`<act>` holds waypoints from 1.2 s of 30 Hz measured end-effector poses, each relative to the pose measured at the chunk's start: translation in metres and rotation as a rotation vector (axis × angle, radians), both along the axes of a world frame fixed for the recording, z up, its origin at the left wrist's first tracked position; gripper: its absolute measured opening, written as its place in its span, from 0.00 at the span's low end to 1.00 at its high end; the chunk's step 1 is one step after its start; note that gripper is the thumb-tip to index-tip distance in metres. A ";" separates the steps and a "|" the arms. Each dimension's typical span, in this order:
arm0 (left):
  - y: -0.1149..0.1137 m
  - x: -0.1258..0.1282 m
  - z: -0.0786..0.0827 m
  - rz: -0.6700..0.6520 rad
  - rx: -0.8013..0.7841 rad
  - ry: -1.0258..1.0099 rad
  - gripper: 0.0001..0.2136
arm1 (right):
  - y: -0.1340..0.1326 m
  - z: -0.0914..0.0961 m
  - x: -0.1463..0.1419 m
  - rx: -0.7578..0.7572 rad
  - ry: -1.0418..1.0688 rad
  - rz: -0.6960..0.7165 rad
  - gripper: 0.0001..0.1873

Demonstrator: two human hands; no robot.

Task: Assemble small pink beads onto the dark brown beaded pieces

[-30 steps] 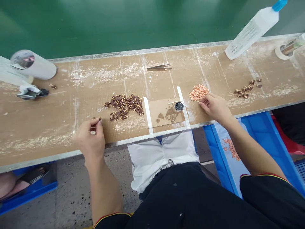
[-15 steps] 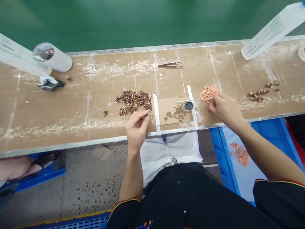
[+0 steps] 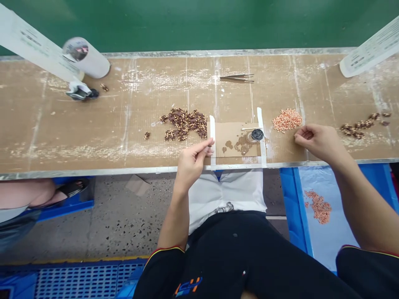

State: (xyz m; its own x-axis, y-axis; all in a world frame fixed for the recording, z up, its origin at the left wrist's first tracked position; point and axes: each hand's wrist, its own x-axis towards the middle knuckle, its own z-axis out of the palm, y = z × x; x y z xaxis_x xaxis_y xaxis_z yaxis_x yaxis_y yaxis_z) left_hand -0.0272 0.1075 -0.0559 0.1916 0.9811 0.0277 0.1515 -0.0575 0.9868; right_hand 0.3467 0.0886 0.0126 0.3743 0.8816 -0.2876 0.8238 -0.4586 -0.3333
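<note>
My left hand [image 3: 191, 162] hovers at the bench's front edge with thumb and fingertips pinched together beside a white tape strip [image 3: 212, 141]; what it pinches is too small to name. Just beyond it lies a pile of small brown-and-gold parts [image 3: 185, 122]. My right hand [image 3: 318, 141] rests on the bench with fingers curled, below and right of a heap of small orange pieces [image 3: 287, 119]. Between my hands a cardboard patch [image 3: 235, 139] framed by tape carries brown stains and a small round dark dish [image 3: 257, 134].
Tweezers [image 3: 237, 77] lie at the back of the bench [image 3: 93, 137]. A white roll [image 3: 85, 58] and a small black-and-white item [image 3: 79, 92] sit far left, a white bottle [image 3: 368, 50] far right, more brown parts [image 3: 361, 123] beside it. A blue bin [image 3: 318, 207] with orange pieces stands below.
My left hand has travelled right from a lone brown part to the tape strip, staying pinched. My right hand slid a little away from the orange heap. The view shifted left.
</note>
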 end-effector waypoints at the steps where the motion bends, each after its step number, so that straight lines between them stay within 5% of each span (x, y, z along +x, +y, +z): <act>1: 0.000 -0.005 0.002 -0.007 0.036 0.057 0.14 | 0.001 0.000 0.001 -0.009 -0.002 0.013 0.07; 8: -0.006 -0.017 0.013 0.073 0.313 0.609 0.15 | 0.000 -0.009 0.022 0.020 0.014 0.237 0.06; 13: -0.005 0.012 0.005 0.076 0.319 0.670 0.14 | -0.002 -0.019 0.033 0.049 -0.030 0.287 0.07; 23: -0.011 0.033 -0.001 0.230 0.269 0.143 0.09 | -0.005 -0.033 0.041 0.122 -0.102 0.351 0.10; 29: -0.010 0.049 -0.011 0.125 -0.047 -0.278 0.10 | -0.002 -0.031 0.038 0.135 -0.133 0.367 0.10; 36: -0.001 0.039 -0.015 0.078 -0.125 -0.412 0.15 | 0.001 -0.025 0.040 0.104 -0.064 0.325 0.06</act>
